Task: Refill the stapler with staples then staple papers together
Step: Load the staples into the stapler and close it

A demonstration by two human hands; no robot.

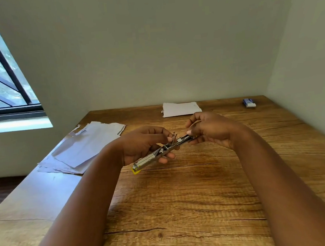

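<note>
A metal stapler point(156, 155) with yellow plastic at its near-left end is opened out flat and held above the wooden table point(182, 198). My left hand point(142, 143) grips its middle from the left, fingers curled under and thumb on top. My right hand point(210, 131) holds the far right end, with thumb and fingertips pinching at the open staple channel; whether staples sit between them is too small to tell. A loose heap of white papers point(82, 145) lies at the table's left edge. A smaller stack of white paper point(180, 108) lies at the back.
A small blue and white staple box point(249, 103) sits at the back right corner by the wall. Walls close the table at the back and right. A window is at the far left.
</note>
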